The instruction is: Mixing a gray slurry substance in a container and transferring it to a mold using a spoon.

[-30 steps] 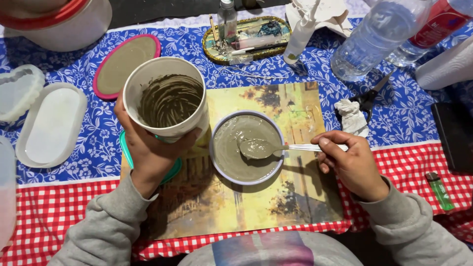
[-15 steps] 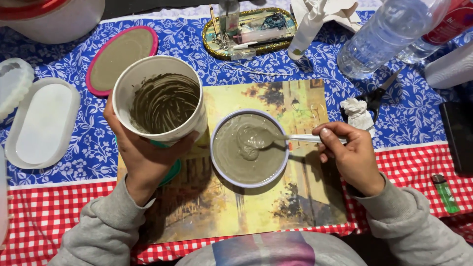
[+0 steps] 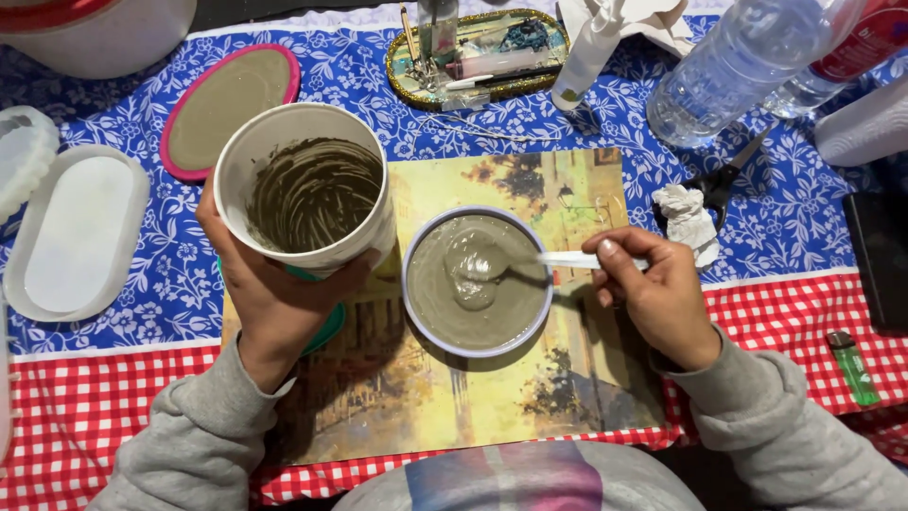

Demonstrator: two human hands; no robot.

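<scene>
Gripping cup (image 3: 307,189) left hand (image 3: 270,298); right hand (image 3: 657,293) spoon (image 3: 492,263) seemingly shifted left.

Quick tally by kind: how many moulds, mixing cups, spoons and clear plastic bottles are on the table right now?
Moulds: 4 – grey-filled round, pink oval, white oval, clear one at left edge
Mixing cups: 1, in left hand
Spoons: 1, in right hand
Clear plastic bottles: 2
Total: 8
</scene>
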